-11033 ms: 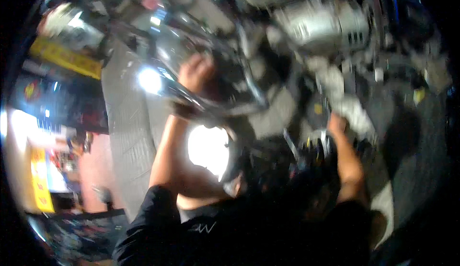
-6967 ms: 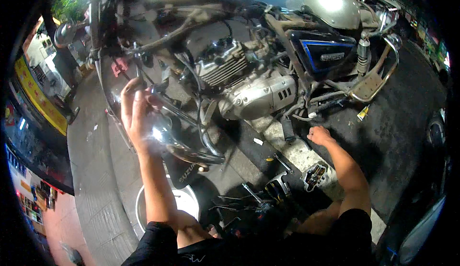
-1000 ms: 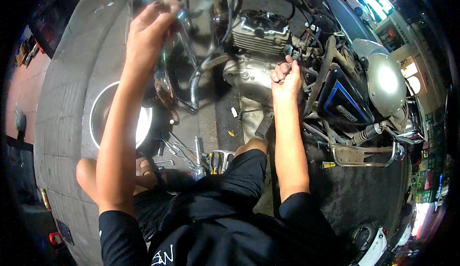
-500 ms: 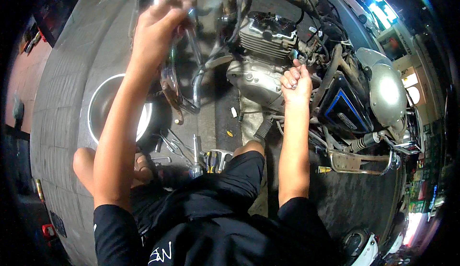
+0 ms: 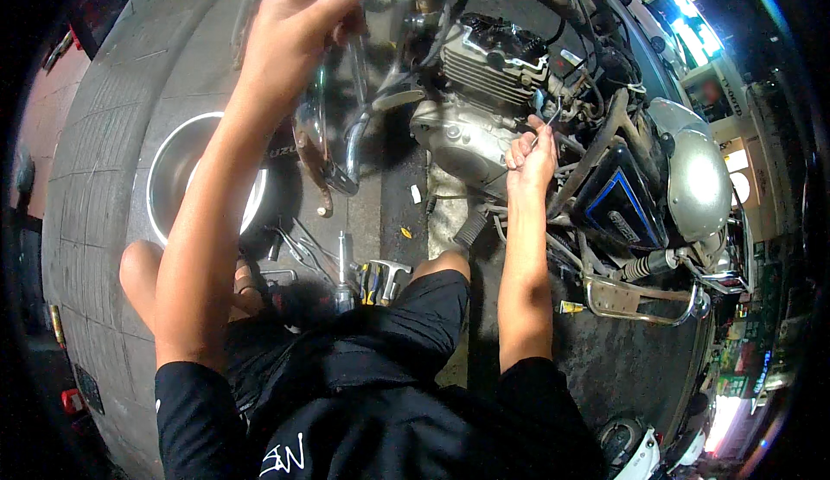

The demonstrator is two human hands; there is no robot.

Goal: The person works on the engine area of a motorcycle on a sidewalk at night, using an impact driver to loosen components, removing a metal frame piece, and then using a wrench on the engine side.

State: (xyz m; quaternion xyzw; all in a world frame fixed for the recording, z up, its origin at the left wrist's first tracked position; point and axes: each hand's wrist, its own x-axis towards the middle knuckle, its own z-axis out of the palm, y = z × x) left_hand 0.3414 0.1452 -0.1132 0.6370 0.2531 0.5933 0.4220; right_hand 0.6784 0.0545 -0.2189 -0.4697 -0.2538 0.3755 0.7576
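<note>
In front of me stands a partly stripped motorcycle with a finned engine [image 5: 493, 65], its top uncovered and dark inside. My right hand [image 5: 531, 156] is closed beside the silver engine case [image 5: 458, 139]. From its fingers a thin metal tool [image 5: 553, 119] points up toward the hoses and fittings behind the cylinder; the tool's kind is unclear. My left hand [image 5: 307, 13] is raised at the far left of the engine, near the chrome tubes [image 5: 356, 82] of the front end. Its fingers are curled, and what they grip is hidden.
A round metal basin [image 5: 156, 186] lies left, partly behind my left forearm. By my knees are a ratchet-like tool [image 5: 343, 260], screwdrivers [image 5: 373, 281] and a hammer-shaped tool [image 5: 396, 274]. The black side cover [image 5: 618, 199] and chrome footrest frame [image 5: 640, 307] jut out at right.
My view has shifted slightly, so the motorcycle sits a little differently in it. The thin tool in my right hand now shows. My left hand stays raised with curled fingers.
</note>
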